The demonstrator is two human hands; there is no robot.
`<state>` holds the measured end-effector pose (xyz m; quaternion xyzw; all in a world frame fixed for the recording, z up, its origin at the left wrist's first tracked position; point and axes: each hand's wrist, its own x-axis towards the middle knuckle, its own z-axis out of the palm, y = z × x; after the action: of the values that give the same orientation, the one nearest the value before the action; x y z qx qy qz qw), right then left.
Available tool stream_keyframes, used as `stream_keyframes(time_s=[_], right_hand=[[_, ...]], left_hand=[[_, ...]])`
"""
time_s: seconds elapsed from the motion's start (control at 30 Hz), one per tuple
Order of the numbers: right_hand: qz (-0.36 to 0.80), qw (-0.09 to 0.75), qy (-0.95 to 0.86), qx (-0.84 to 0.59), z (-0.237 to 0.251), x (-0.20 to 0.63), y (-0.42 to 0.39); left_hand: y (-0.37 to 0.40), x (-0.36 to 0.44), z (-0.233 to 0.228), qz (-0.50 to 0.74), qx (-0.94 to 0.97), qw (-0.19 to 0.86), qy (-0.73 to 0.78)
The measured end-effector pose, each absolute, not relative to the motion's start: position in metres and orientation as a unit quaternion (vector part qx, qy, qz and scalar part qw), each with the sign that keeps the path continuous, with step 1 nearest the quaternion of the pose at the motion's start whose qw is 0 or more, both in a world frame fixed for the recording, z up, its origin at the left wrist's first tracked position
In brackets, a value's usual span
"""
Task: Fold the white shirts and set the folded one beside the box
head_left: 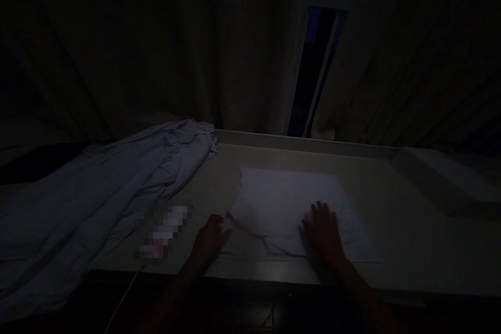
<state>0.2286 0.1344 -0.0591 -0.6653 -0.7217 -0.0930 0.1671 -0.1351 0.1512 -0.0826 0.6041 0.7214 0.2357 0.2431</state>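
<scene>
A folded white cloth (pixel 289 193), perhaps a garment, lies on the pale tabletop in dim light. Its near left part is turned over unevenly, with creases along the front edge. My right hand (pixel 323 229) rests flat on the right part of the cloth, fingers spread. At the cloth's left edge is my left hand (pixel 209 236), its thumb and fingers apart beside a raised corner. Whether its fingertips touch that corner is hard to tell in the dark.
A large heap of pale cloth (pixel 129 172) covers the table's left side and hangs over its front edge. Near it lies a pixelated object (pixel 164 232) with a white cable (pixel 124 295). A pale box-like block (pixel 442 182) stands at right. Curtains (pixel 242 47) hang behind.
</scene>
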Motion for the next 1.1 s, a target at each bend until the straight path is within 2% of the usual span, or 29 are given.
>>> stream_keyframes(time_s=[0.17,0.33,0.6,0.73,0.83,1.1], right_hand=[[0.012,0.242,-0.807,-0.538,-0.042,0.080,0.146],[0.043,0.228,-0.761,-0.606,-0.043,0.002,0.167],[0.009,0.126,-0.795,-0.594,-0.040,0.018,0.182],[0.026,0.153,-0.783,-0.603,-0.039,0.024,0.180],[0.045,0.190,-0.767,-0.611,-0.041,0.025,0.180],[0.109,0.253,-0.771,-0.574,-0.045,0.030,0.179]], left_hand=[[0.133,-0.120,-0.074,0.224,0.632,0.177,0.720],[0.122,-0.113,-0.058,0.217,0.623,0.198,0.725],[0.130,-0.118,-0.063,0.210,0.642,0.199,0.710],[0.150,-0.118,-0.054,0.345,0.586,0.223,0.699],[0.167,-0.113,-0.038,0.438,0.515,0.280,0.682],[0.202,-0.098,-0.033,0.301,0.559,0.392,0.665]])
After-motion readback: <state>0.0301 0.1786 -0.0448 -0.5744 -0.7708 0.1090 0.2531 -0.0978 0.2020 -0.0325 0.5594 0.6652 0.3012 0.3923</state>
